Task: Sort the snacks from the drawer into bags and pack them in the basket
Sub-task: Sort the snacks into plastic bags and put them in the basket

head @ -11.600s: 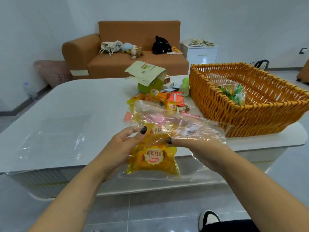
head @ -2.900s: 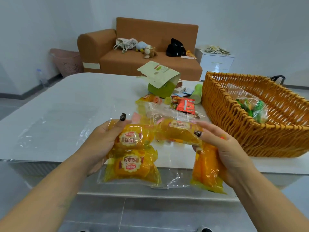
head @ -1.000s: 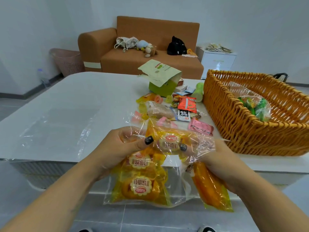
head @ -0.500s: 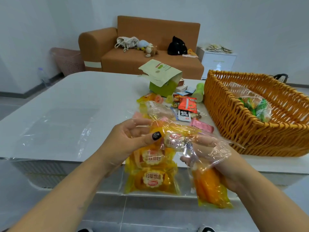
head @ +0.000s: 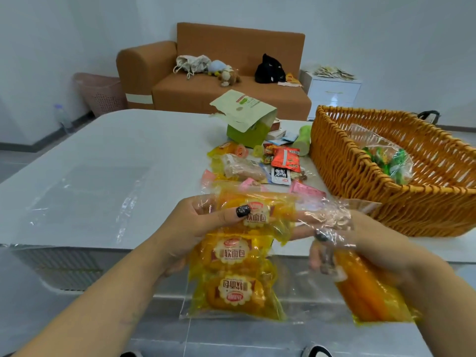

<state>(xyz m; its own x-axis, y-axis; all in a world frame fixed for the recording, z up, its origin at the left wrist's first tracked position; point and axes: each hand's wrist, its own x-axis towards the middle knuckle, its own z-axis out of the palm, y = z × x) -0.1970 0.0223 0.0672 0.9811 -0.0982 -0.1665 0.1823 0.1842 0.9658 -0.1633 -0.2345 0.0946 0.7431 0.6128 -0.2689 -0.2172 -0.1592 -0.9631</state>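
A clear plastic bag (head: 231, 311) hangs in front of the table edge with yellow bread packs stacked in it. My left hand (head: 195, 222) grips the bag's mouth, its thumb pressing on the top bread pack (head: 260, 215). My right hand (head: 355, 243) holds the other side of the crumpled bag mouth and also clasps one more yellow bread pack (head: 373, 292) against the palm. Loose snacks (head: 260, 166) lie in a pile on the table. The wicker basket (head: 412, 210) stands at the right, holding a filled bag of green snacks (head: 389, 161).
A green box (head: 247, 124) with an open flap stands behind the snack pile, a pale green bottle (head: 302, 140) beside it. A flat clear bag (head: 85, 194) lies on the white table (head: 116, 140) at left. A sofa, a pink bin and a white cabinet stand beyond.
The third bread pack has slid further into the bag mouth under my left thumb. My right hand has shifted to the right along the bag's rim, still holding the spare pack.
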